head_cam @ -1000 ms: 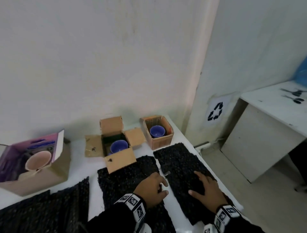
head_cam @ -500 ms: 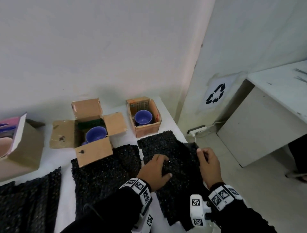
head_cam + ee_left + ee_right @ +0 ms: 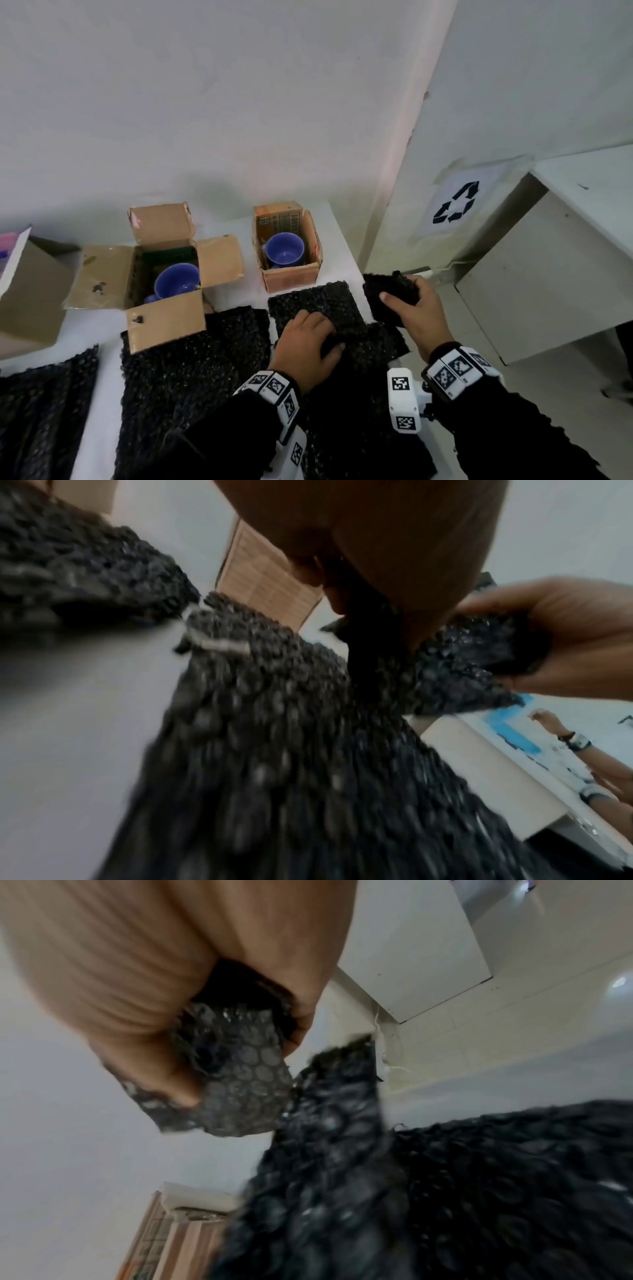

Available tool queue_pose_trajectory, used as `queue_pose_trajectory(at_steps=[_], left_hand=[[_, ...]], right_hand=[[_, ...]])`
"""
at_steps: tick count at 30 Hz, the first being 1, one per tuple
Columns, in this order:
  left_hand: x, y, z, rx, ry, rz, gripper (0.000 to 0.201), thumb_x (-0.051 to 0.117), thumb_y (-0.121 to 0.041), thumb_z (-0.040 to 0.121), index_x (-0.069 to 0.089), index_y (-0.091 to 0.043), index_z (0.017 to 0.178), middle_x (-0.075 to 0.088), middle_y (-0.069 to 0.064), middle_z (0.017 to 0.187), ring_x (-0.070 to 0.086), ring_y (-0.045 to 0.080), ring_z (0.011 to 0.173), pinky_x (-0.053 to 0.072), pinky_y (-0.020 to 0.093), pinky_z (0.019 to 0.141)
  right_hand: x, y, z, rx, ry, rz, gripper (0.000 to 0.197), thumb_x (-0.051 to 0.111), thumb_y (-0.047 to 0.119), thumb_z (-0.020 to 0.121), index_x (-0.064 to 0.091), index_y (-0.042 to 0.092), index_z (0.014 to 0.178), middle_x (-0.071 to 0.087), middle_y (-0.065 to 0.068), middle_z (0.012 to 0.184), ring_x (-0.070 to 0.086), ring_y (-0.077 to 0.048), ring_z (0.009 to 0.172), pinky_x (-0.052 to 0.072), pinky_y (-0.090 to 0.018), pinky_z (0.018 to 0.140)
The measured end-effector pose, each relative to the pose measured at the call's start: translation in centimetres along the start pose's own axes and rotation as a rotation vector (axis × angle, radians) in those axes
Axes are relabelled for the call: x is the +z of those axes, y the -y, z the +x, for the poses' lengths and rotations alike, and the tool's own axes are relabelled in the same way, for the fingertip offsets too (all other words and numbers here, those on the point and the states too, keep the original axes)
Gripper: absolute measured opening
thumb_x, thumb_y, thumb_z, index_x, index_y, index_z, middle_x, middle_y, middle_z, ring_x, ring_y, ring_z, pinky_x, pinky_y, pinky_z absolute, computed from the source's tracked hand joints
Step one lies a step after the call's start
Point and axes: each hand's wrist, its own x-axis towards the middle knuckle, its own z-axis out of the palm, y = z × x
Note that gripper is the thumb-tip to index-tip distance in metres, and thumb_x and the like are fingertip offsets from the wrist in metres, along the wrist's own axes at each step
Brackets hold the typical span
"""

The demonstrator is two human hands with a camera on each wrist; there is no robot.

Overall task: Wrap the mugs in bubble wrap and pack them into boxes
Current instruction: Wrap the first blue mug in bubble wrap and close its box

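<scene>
- Gripping a bunched corner of the black bubble wrap sheet (image 3: 318,301), the right hand (image 3: 416,313) has fingers and thumb curled round it (wrist view shows the wad inside the fist), likely to peel this sheet free for wrapping.
- Left hand (image 3: 308,339) lies on the same sheet, fingers bent and dug into a fold; probably pinning it so it doesn't slide off the counter (image 3: 102,322).
- Sheet is at the counter's right edge, lifted corner hanging past it.
- Mugs not wrapped yet: one blue mug (image 3: 284,248) sits bare in the small open box (image 3: 291,277), another blue mug (image 3: 176,282) in the flapped box (image 3: 164,318) to its left, both just behind the sheets (handy reach).
- Second bubble wrap sheet (image 3: 191,370) lies flat left of the hands, partly under that box's front flap.
- Judgement: early stage, sheet selection.
</scene>
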Motion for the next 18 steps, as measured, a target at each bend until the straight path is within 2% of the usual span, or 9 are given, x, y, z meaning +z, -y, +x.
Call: queue_pose_trajectory(at_steps=[2, 4, 7, 9, 10, 13, 15, 16, 18], left_hand=[[-2.5, 0.3, 0.8, -0.052, -0.08, -0.104, 0.019, 0.055, -0.039, 0.087, 0.047, -0.021, 0.085, 0.054, -0.006, 0.08, 0.054, 0.019, 0.075, 0.041, 0.031, 0.061], [-5.1, 1.3, 1.8, -0.127, -0.177, -0.155, 0.016, 0.059, -0.028, 0.088, 0.046, -0.022, 0.093, 0.058, -0.002, 0.076, 0.058, 0.023, 0.067, 0.037, 0.027, 0.056], [-8.9, 3.3, 3.3, -0.199, -0.295, -0.279, 0.033, 0.061, -0.008, 0.084, 0.045, -0.027, 0.106, 0.061, -0.002, 0.087, 0.06, 0.019, 0.075, 0.046, 0.027, 0.067], [-10.9, 5.0, 4.6, -0.196, -0.362, -0.202, 0.039, 0.061, 0.003, 0.078, 0.054, -0.02, 0.108, 0.058, 0.001, 0.101, 0.057, 0.019, 0.086, 0.041, 0.023, 0.076], [-11.6, 6.0, 5.3, -0.19, -0.398, -0.14, 0.038, 0.062, 0.006, 0.074, 0.059, -0.016, 0.105, 0.057, 0.003, 0.104, 0.057, 0.021, 0.087, 0.038, 0.022, 0.076], [-12.9, 8.5, 7.5, -0.231, -0.421, -0.041, 0.029, 0.065, -0.005, 0.077, 0.064, -0.013, 0.105, 0.055, 0.005, 0.109, 0.059, 0.023, 0.085, 0.038, 0.02, 0.072], [-13.0, 10.0, 8.8, -0.275, -0.374, -0.001, 0.031, 0.064, -0.022, 0.086, 0.063, -0.014, 0.116, 0.052, 0.004, 0.118, 0.059, 0.02, 0.088, 0.044, 0.023, 0.075], [-12.9, 10.7, 9.4, -0.276, -0.333, 0.022, 0.034, 0.061, -0.027, 0.089, 0.062, -0.014, 0.12, 0.051, 0.004, 0.121, 0.059, 0.021, 0.092, 0.047, 0.026, 0.078], [-12.7, 11.9, 10.6, -0.237, -0.217, 0.12, 0.035, 0.058, -0.028, 0.091, 0.06, -0.014, 0.124, 0.052, 0.006, 0.124, 0.053, 0.025, 0.105, 0.046, 0.034, 0.088]], right_hand=[[0.8, 1.0, 1.2, -0.017, -0.026, -0.017, 0.016, 0.065, 0.004, 0.087, 0.06, 0.015, 0.098, 0.069, -0.006, 0.095, 0.066, -0.028, 0.096, 0.055, -0.038, 0.083], [1.8, 2.0, 2.6, 0.005, -0.027, 0.02, 0.015, 0.056, 0.006, 0.093, 0.057, 0.016, 0.104, 0.067, -0.004, 0.101, 0.064, -0.025, 0.098, 0.052, -0.041, 0.09], [3.7, 3.4, 4.3, -0.035, 0.006, -0.018, 0.012, 0.05, 0.012, 0.097, 0.049, 0.015, 0.108, 0.065, -0.007, 0.101, 0.063, -0.025, 0.094, 0.051, -0.046, 0.09], [5.4, 4.2, 5.2, -0.077, 0.039, -0.035, 0.01, 0.047, 0.014, 0.099, 0.046, 0.014, 0.109, 0.064, -0.004, 0.097, 0.064, -0.022, 0.086, 0.052, -0.041, 0.083], [6.4, 4.8, 5.5, -0.097, 0.058, -0.029, 0.011, 0.048, 0.016, 0.099, 0.046, 0.014, 0.11, 0.063, -0.002, 0.096, 0.062, -0.02, 0.085, 0.051, -0.037, 0.08], [9.4, 7.1, 6.5, -0.074, 0.152, 0.084, 0.024, 0.049, 0.026, 0.098, 0.051, 0.009, 0.115, 0.06, -0.006, 0.101, 0.057, -0.016, 0.084, 0.048, -0.019, 0.068], [11.4, 8.3, 7.5, -0.11, 0.164, 0.094, 0.025, 0.04, 0.012, 0.098, 0.055, 0.005, 0.117, 0.06, -0.011, 0.104, 0.06, -0.022, 0.091, 0.049, -0.013, 0.065], [12.2, 8.7, 8.0, -0.151, 0.151, 0.017, 0.027, 0.037, 0.003, 0.096, 0.057, 0.007, 0.113, 0.058, -0.007, 0.1, 0.06, -0.024, 0.094, 0.05, -0.013, 0.068], [13.8, 8.7, 9.1, -0.271, 0.134, -0.194, 0.032, 0.04, -0.001, 0.089, 0.059, 0.014, 0.11, 0.053, 0.0, 0.099, 0.057, -0.025, 0.101, 0.05, -0.022, 0.085]])
